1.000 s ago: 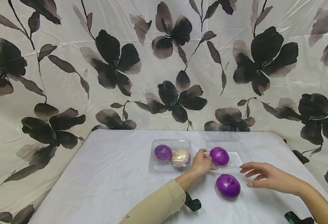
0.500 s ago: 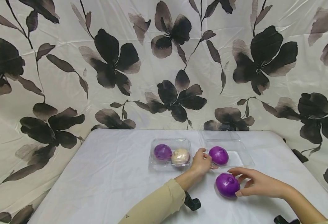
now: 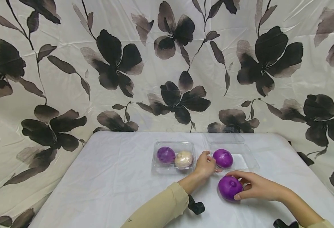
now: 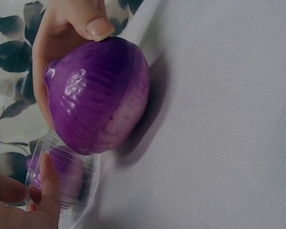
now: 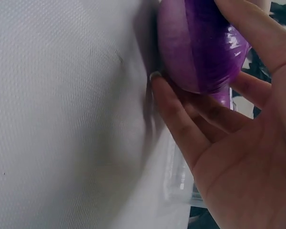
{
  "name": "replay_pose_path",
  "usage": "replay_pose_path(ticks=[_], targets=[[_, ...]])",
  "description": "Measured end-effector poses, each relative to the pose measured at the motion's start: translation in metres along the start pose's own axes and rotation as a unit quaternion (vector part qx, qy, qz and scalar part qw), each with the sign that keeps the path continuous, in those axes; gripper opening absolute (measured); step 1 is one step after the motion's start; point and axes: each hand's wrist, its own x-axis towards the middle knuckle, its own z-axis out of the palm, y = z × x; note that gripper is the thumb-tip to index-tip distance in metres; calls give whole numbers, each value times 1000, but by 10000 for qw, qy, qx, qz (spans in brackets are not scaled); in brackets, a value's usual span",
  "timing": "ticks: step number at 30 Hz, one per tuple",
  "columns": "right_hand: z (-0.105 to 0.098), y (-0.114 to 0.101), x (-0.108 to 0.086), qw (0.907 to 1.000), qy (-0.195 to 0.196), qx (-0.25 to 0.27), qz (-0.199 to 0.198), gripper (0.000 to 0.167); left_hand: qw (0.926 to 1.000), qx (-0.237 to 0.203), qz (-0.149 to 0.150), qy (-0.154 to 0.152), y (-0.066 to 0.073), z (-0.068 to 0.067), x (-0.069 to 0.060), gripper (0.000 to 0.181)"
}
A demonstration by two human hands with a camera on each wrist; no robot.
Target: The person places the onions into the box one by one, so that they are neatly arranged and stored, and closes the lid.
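Observation:
My right hand [image 3: 259, 186] curls its thumb and fingers round a purple onion [image 3: 229, 187] at the near side of the table. The right wrist view shows that onion [image 5: 205, 43] between thumb and fingers, close to the cloth. With thumb and fingertips, my left hand [image 3: 205, 164] pinches the near left edge of an open clear plastic container [image 3: 254, 162]. Another purple onion [image 3: 223, 158] sits in the container's left part. In the left wrist view the gripped onion [image 4: 100, 95] partly covers the container behind it.
Left of my left hand stands a lidded clear container [image 3: 173, 171] holding a purple onion [image 3: 166, 155] and a pale onion [image 3: 184, 159]. A white cloth [image 3: 112, 190] covers the table. Behind it hangs a floral curtain [image 3: 144, 69].
My right hand has come in leftward from beside the container and taken hold of the near purple onion, which has shifted slightly left. My left hand stays at the container's edge.

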Motion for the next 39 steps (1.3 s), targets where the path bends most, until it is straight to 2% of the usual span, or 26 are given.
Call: replay_pose_path(ticks=[6, 10, 13, 19, 25, 31, 35, 39], targets=[[-2, -1, -3, 9996, -108, 214, -114, 68, 10000, -17, -45, -76, 0, -2, -2, 47], [-9, -5, -8, 9996, -69, 279, -5, 66, 10000, 53, -25, -71, 0, -3, -2, 47], [-17, -10, -13, 9997, 80, 208, 55, 66, 9999, 125, -1, -47, 0, -2, -2, 46], [-38, -19, -22, 9969, 723, -298, -16, 68, 10000, -20, 1, -47, 1, -1, -1, 46], [-52, -19, -26, 9863, 1444, -779, 154, 67, 10000, 49, -25, -50, 1, -2, -1, 47], [-60, -13, -24, 9702, 2023, -1300, 294, 66, 9998, 171, -44, -1, 1, -2, -1, 47], [-64, -10, -22, 9602, 2238, -1616, 433, 67, 9997, 231, -43, -20, 0, -2, -1, 47], [-66, -7, -19, 9546, 2351, -1759, 494, 66, 9994, 342, -34, -37, 0, -2, 0, 47]])
